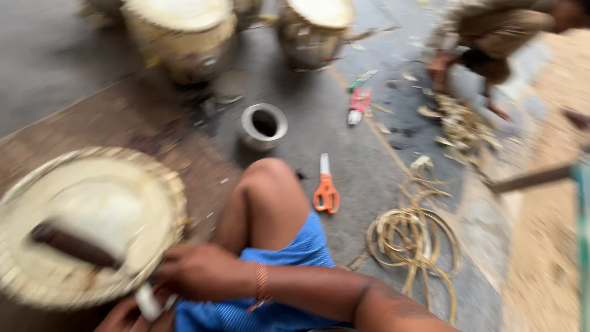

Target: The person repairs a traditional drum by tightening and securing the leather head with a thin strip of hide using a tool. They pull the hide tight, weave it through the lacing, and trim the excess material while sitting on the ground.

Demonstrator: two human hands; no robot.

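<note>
The drum sits at lower left, a dark stick lying across its pale skin. The left hand below it grips a white handle; the right hand curls at the drum's rim, grip unclear in the blur. Farther right, a steel pot looks empty; scissors and coiled strips lie beyond.

Three drums, one scissors, one pot.

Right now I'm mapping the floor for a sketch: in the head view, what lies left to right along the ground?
Round pale drum with woven rim → small grey metal pot → orange-handled scissors → loose coil of pale cane strips → another person's hand.
</note>
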